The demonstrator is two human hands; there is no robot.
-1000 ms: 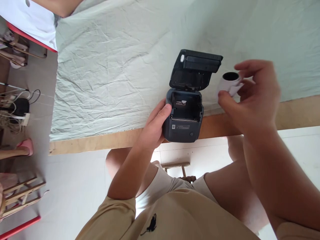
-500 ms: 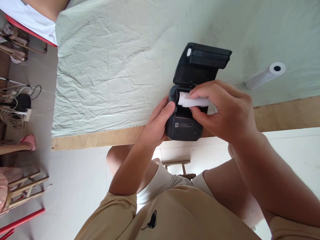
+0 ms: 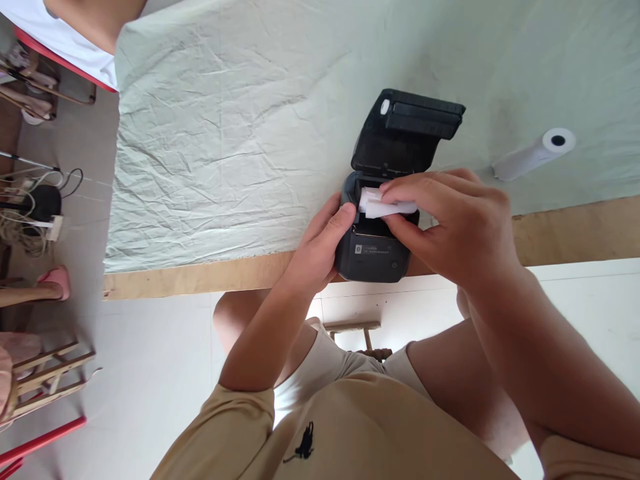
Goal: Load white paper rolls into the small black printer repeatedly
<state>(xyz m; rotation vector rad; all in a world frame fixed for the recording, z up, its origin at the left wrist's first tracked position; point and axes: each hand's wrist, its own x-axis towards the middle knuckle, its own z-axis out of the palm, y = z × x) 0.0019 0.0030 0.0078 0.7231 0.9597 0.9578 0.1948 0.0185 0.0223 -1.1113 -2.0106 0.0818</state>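
A black portable printer point(image 3: 373, 259) is at the table's near edge, its lid point(image 3: 395, 147) swung up and away from me. My left hand point(image 3: 323, 243) grips its left side, thumb on the rim of the compartment. My right hand point(image 3: 450, 213) pinches a white paper roll point(image 3: 373, 205) between thumb and fingers. The roll lies in the printer's compartment, and a flap of its paper is lifted. My right fingers hide its right part. Another white paper roll point(image 3: 530, 155), with a dark core, lies to the right on the green cloth.
Wrinkled pale green cloth point(image 3: 225, 133) covers the table, with a bare wooden edge point(image 3: 195, 283) along the front. Another person's arm point(image 3: 95, 17) reaches in at the top left. Cables, a power strip point(image 3: 54, 229), a pink slipper point(image 3: 61, 283) and a wooden stool point(image 3: 50, 373) are at the left.
The printer and both hands have shifted slightly right in view. The paper flap between my right fingers stands out more from the roll. The other person's arm has moved slightly.
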